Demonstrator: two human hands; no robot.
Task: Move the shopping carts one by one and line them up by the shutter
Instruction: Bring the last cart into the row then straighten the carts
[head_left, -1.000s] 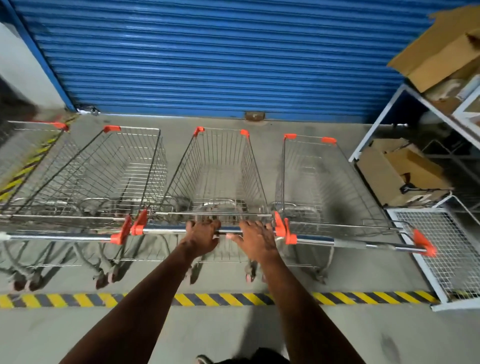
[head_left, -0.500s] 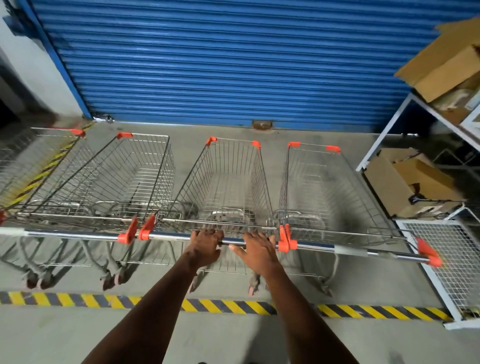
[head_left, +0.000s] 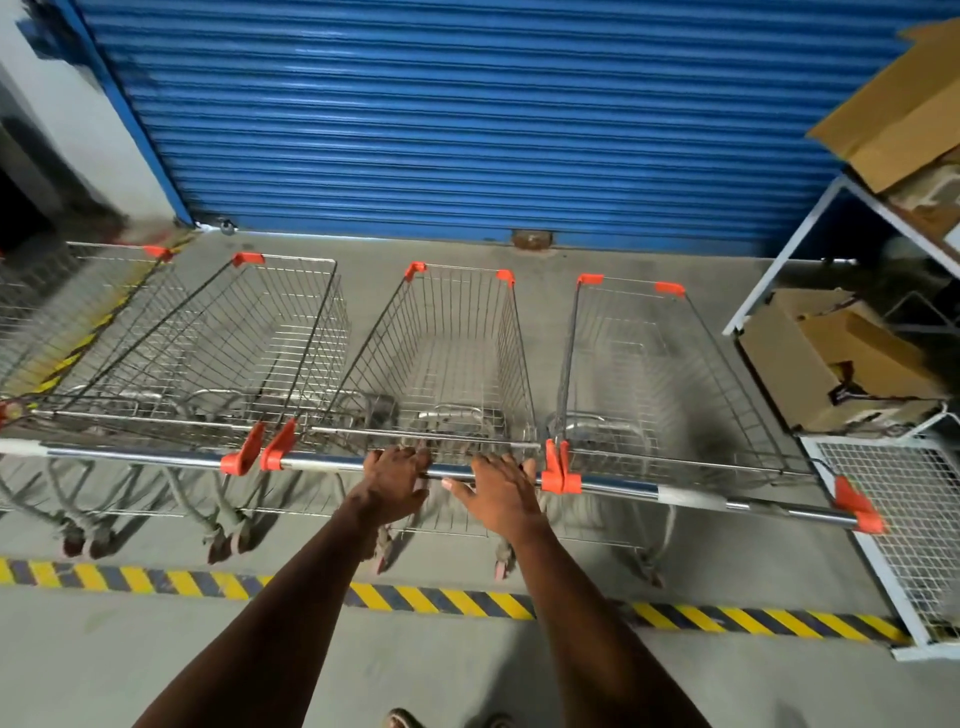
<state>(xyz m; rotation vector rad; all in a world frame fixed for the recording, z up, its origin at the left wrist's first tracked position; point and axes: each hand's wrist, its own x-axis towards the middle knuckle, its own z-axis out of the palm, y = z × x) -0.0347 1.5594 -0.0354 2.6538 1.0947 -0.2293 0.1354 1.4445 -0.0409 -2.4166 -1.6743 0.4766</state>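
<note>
Nearest us, a yellow-and-black floor stripe runs left to right under our forearms. Just past it stands the cart we are handling, the third cart, its long axis running straight away from us so that its nose points at the shutter. Its handle bar lies crosswise in front of us, almost end to end with the bars of its neighbours. Our left hand curls its fingers over this bar and grips it. Our right hand rests on the same bar with fingers nearly straight and the thumb spread (more a flat press than a grip). The cart sits in a row with a second cart just to its left, a fourth cart just to its right, and a partly cropped one at the far left, all facing the shutter with bare floor between noses and shutter. On the right, a white wire-mesh frame stands just beside the fourth cart's handle end, and beyond it a white rack holds cardboard boxes.
</note>
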